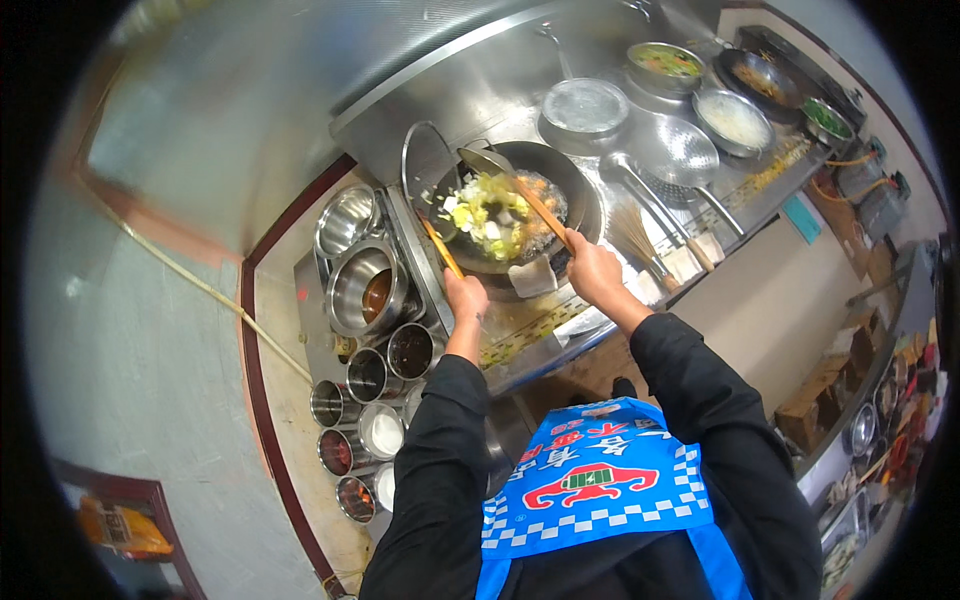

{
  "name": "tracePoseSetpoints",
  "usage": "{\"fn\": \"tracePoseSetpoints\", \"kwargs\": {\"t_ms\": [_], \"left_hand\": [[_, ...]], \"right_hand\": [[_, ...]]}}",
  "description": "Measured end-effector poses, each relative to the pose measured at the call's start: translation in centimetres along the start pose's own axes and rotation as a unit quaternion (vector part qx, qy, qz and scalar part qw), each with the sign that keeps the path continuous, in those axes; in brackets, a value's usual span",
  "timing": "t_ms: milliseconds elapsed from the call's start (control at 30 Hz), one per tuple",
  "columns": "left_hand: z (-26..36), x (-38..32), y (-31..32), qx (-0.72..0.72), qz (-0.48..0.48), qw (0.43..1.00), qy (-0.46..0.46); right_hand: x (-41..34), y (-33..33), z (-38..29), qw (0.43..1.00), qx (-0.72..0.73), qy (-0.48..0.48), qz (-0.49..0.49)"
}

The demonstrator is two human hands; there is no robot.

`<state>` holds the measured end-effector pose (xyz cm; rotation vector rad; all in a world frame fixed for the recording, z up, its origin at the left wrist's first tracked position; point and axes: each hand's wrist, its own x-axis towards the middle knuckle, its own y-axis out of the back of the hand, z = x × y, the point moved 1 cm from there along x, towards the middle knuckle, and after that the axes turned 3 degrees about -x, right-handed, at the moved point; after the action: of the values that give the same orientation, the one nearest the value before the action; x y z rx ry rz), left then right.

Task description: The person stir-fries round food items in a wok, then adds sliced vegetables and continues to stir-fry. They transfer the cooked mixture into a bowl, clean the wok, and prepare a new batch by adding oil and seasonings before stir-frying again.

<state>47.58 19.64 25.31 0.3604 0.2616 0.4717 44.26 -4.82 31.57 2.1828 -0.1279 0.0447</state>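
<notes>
My left hand (466, 296) grips the yellow handle of a round metal-rimmed strainer (442, 246), which tilts over the left side of a dark wok (574, 176). A wooden-handled ladle (541, 206) is held in my right hand (598, 274), its metal bowl at the wok's far left. Chopped pale green and white vegetables (480, 210) are in or just above the wok, blurred as if in motion. Bubbling liquid with orange-brown pieces (544, 191) shows beside them. A folded cloth (534, 277) lies at the wok's near edge.
Steel pots of sauces and seasonings (411, 351) stand left. Right of the wok are a bamboo brush (634, 232), a perforated skimmer (679, 150) and bowls of food (735, 124). A second wok (761, 79) sits farther right. The stove's edge (585, 341) runs before me.
</notes>
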Motion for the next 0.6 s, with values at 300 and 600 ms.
{"fn": "tracePoseSetpoints", "kwargs": {"t_ms": [300,600], "left_hand": [[2.2,-1.6,-0.6,0.228,0.038,0.967,-0.111],[3.4,-3.0,1.6,-0.356,-0.052,0.930,0.073]], "right_hand": [[-1.9,1.7,2.1,0.982,-0.090,0.125,0.113],[-1.6,4.8,6.4,0.995,0.095,0.002,-0.011]]}}
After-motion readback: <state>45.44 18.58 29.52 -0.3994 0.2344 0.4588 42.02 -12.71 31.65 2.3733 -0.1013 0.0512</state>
